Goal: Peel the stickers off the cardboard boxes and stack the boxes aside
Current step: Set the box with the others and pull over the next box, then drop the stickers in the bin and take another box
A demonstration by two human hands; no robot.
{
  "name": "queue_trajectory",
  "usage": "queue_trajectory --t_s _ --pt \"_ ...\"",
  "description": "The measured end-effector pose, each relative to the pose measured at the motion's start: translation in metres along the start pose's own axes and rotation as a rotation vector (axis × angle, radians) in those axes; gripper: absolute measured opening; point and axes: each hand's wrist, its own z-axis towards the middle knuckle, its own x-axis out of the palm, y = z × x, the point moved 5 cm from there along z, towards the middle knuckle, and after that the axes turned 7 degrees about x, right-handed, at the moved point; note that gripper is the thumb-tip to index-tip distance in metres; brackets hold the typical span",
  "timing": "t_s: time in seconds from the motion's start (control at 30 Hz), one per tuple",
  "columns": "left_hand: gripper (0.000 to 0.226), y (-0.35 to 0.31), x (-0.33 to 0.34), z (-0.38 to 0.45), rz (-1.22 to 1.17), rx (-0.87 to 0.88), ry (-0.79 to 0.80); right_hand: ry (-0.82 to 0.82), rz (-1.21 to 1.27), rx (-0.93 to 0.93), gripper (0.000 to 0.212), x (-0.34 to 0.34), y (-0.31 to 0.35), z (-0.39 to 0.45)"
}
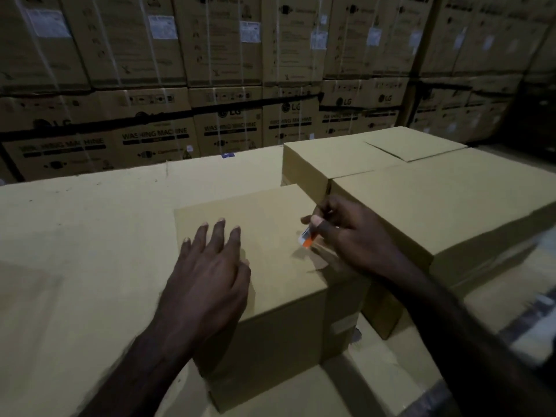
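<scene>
The left hand (210, 266) lies flat, fingers straight, on the cardboard box (270, 311) near the front of the large cardboard surface (75, 236). The right hand (346, 233) pinches a sticker (305, 239) — seemingly half-lifted — at the box's right top edge.

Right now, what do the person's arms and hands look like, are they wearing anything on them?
Both arms are bare as far as the picture shows: no sleeves, gloves, watch or rings visible. The left hand and right hand show short, pale fingernails. The lighting is dim, so finer details cannot be told.
</scene>
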Motion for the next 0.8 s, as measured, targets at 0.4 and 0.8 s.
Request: queue_trajectory --t_s 0.4,0.8 --pt "0.081 -0.193 0.018 0.02 -0.088 0.372 -0.051 -0.696 -0.217 0.084 0.009 -0.191 -0.123 -0.134" --pt "0.077 -0.485 0.098 0.04 -0.248 0.72 -0.005 -0.873 -0.375 0.37 0.008 -0.378 -0.272 -0.279"
